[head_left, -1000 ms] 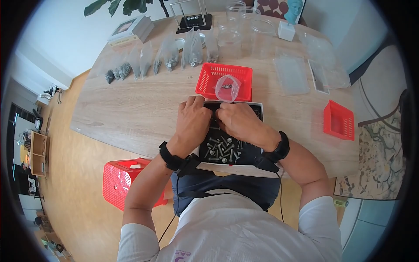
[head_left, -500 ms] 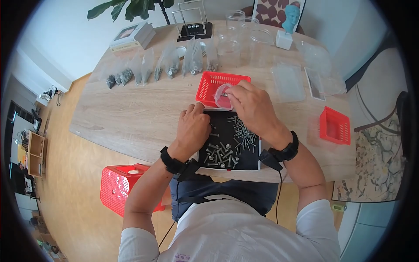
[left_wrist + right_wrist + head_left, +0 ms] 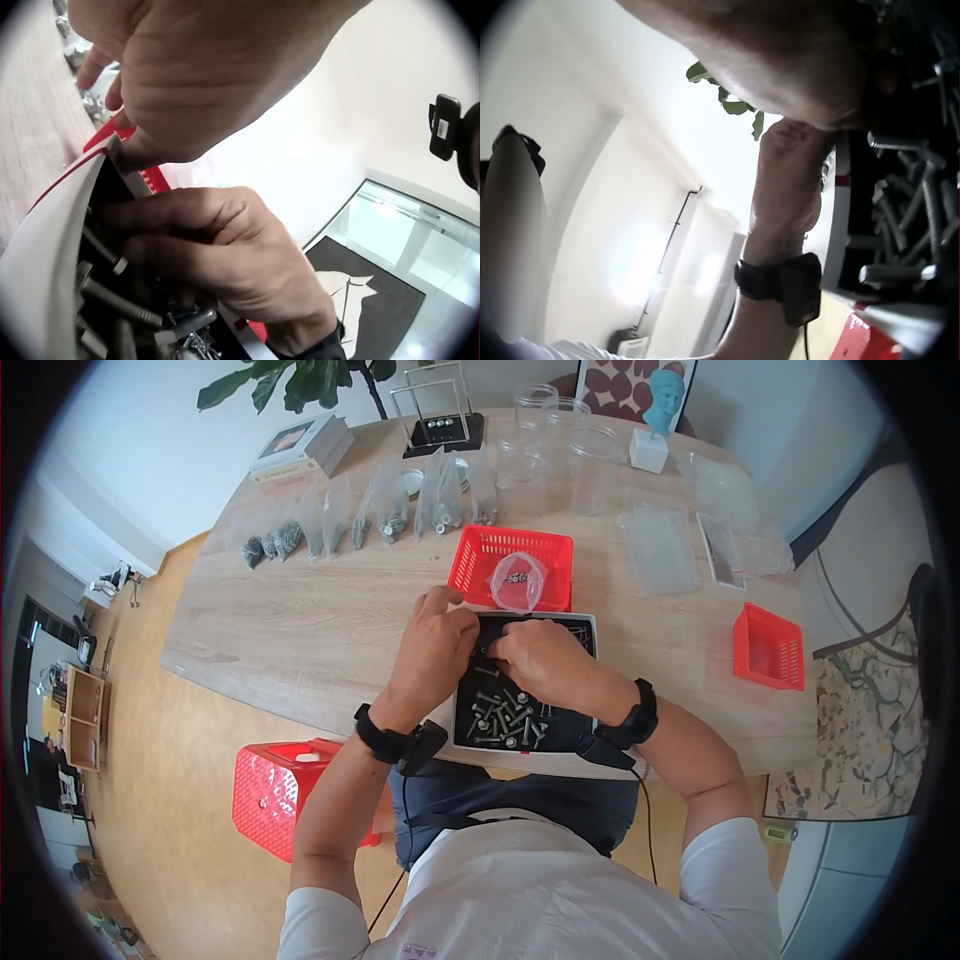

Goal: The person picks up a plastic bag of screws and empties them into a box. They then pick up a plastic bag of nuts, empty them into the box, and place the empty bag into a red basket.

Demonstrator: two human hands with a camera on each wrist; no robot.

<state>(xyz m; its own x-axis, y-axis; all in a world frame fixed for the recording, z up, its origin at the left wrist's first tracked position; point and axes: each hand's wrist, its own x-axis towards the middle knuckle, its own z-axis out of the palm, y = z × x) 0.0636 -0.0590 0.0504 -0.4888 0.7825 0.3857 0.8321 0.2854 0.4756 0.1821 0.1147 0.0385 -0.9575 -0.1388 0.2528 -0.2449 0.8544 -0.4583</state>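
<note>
A shallow black-lined box (image 3: 485,743) sits at the table's near side, with loose bolts (image 3: 505,715) heaped in its near part. At the box's far left corner, my left hand (image 3: 432,652) grips the rim, its thumb at the edge and other fingers outside. My right hand (image 3: 550,663) reaches into the far left part of the box. In the left wrist view its thumb and forefinger (image 3: 172,210) stand slightly apart, the tips in shadow. Smaller screws (image 3: 199,345) show beneath it. Just beyond the box, an open clear bag (image 3: 518,585) with small metal parts sits in a red basket (image 3: 470,550).
Several filled plastic bags (image 3: 392,520) line the table's back left. Clear jars (image 3: 525,470) and a bust on a white block (image 3: 649,452) stand at the back. Flat clear bags (image 3: 660,550) and a second red basket (image 3: 768,650) are on the right. A red stool (image 3: 270,800) stands below.
My right hand went from the box to the bag in the red basket, then came back into the box's far left part. My left hand stayed at the box's left corner.
</note>
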